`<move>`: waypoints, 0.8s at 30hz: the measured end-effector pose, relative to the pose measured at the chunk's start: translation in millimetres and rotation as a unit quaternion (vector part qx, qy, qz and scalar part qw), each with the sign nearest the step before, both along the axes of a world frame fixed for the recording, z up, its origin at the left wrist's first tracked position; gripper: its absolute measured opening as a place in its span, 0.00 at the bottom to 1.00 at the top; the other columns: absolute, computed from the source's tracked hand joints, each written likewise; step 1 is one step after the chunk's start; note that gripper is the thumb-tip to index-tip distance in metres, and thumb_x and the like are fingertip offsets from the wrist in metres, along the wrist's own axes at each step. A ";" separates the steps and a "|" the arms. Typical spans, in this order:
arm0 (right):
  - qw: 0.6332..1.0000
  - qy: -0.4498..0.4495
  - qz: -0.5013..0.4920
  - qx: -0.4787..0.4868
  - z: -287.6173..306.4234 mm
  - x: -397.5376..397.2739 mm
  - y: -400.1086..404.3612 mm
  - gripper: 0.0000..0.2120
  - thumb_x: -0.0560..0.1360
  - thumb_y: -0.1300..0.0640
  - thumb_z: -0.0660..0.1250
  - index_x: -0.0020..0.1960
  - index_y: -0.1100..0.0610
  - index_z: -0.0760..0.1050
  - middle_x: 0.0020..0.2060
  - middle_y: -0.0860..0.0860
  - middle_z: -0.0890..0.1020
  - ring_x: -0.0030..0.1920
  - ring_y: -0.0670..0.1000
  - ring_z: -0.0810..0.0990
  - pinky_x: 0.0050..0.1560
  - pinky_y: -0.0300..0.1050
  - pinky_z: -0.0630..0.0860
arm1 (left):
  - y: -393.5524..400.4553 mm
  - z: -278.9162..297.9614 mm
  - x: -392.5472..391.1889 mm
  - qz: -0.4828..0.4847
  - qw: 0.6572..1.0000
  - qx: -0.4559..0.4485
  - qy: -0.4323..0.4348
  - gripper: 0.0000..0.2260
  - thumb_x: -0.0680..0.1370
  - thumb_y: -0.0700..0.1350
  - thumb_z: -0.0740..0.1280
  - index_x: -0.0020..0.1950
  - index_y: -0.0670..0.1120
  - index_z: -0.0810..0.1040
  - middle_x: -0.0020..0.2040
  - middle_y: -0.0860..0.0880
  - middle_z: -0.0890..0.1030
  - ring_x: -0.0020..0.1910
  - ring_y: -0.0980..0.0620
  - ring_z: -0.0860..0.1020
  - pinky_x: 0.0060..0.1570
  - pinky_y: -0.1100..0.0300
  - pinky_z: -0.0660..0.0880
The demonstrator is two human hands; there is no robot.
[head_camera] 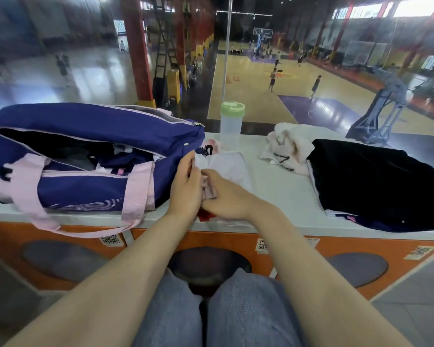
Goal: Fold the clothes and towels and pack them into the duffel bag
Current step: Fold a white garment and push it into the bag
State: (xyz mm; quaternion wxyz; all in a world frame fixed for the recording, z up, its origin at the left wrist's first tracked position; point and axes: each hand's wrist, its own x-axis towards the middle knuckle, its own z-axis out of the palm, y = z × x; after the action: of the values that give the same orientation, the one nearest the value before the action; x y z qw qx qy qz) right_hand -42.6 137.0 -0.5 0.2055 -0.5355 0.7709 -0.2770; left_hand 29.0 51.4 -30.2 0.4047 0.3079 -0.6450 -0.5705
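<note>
Clothes and towels sit on a white desk (286, 196) in the head view. One pale folded cloth (232, 169) lies near the middle of the desk, close to the front edge. The left hand (184, 186) and right hand (226, 196) meet on it, fingers curled and pinching a small pink bit of it. An open blue and pink duffel bag (90, 156) fills the left end. A crumpled white towel (287, 149) and black clothes (376, 184) lie at the right end. A clear bottle (231, 125) with a green lid stands at the back edge.
</note>
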 end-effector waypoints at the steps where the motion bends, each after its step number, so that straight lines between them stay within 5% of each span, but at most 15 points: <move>1: 0.997 -0.081 -0.012 0.003 4.8 -5.8 4.4 0.32 0.75 0.58 0.65 0.75 0.53 0.58 0.67 0.52 0.72 0.56 0.52 0.78 0.54 0.45 0.75 | -0.1 0.2 1.1 -0.008 1.000 0.003 0.011 0.17 0.83 0.41 0.56 0.70 0.50 0.72 0.65 0.54 0.75 0.60 0.60 0.75 0.59 0.70 0.70; 3: 0.979 -0.192 -0.052 -0.035 11.5 -19.2 12.8 0.30 0.76 0.61 0.65 0.74 0.51 0.59 0.69 0.51 0.72 0.58 0.50 0.77 0.59 0.47 0.76 | -1.9 -1.1 1.5 -0.028 1.000 -0.009 -0.004 0.14 0.83 0.41 0.58 0.66 0.48 0.77 0.61 0.56 0.77 0.56 0.65 0.75 0.50 0.78 0.69; 6: 0.940 -0.250 -0.158 -0.169 9.9 -44.1 16.5 0.20 0.75 0.66 0.63 0.65 0.53 0.69 0.57 0.52 0.81 0.56 0.51 0.80 0.59 0.50 0.77 | -6.6 -9.2 -3.6 -0.074 0.991 -0.057 -0.093 0.13 0.81 0.46 0.63 0.62 0.47 0.80 0.61 0.56 0.78 0.57 0.60 0.77 0.48 0.77 0.70; 9: 0.928 -0.155 -0.287 -0.179 -4.0 -75.4 9.8 0.10 0.72 0.60 0.63 0.52 0.51 0.72 0.49 0.50 0.80 0.49 0.51 0.79 0.52 0.48 0.78 | -4.4 -13.2 -6.8 -0.060 0.978 -0.084 -0.179 0.19 0.75 0.57 0.66 0.63 0.51 0.80 0.64 0.55 0.76 0.61 0.54 0.76 0.63 0.57 0.71; 12: 0.922 -0.231 -0.300 -0.083 -8.9 -87.8 -1.3 0.08 0.69 0.49 0.66 0.39 0.53 0.69 0.36 0.49 0.73 0.35 0.50 0.73 0.36 0.43 0.71 | -0.2 -8.4 -5.1 -0.040 0.969 -0.097 -0.225 0.22 0.70 0.60 0.65 0.62 0.56 0.79 0.65 0.55 0.75 0.62 0.50 0.74 0.66 0.46 0.68; 16: 0.913 -0.293 -0.278 -0.058 -2.2 -95.8 -22.7 0.29 0.64 0.40 0.69 0.56 0.59 0.78 0.51 0.54 0.83 0.50 0.55 0.82 0.58 0.53 0.78 | -0.3 -9.2 -2.1 -0.059 0.957 -0.121 -0.258 0.21 0.73 0.46 0.66 0.66 0.56 0.75 0.70 0.54 0.71 0.66 0.48 0.71 0.68 0.47 0.66; 24: 0.948 -0.212 -0.214 0.102 26.7 -107.3 -38.1 0.20 0.71 0.52 0.73 0.60 0.58 0.75 0.54 0.55 0.79 0.50 0.53 0.80 0.47 0.46 0.80 | -0.2 -14.0 1.7 -0.070 0.958 -0.167 -0.222 0.18 0.77 0.38 0.63 0.66 0.51 0.76 0.68 0.52 0.73 0.67 0.52 0.71 0.64 0.64 0.64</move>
State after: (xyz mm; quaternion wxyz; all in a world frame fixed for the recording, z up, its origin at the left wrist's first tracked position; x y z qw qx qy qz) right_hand -149.9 98.9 26.2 0.3535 -0.2634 0.8299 -0.3418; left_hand 30.8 51.2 -44.2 0.2559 0.3083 -0.8249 -0.3988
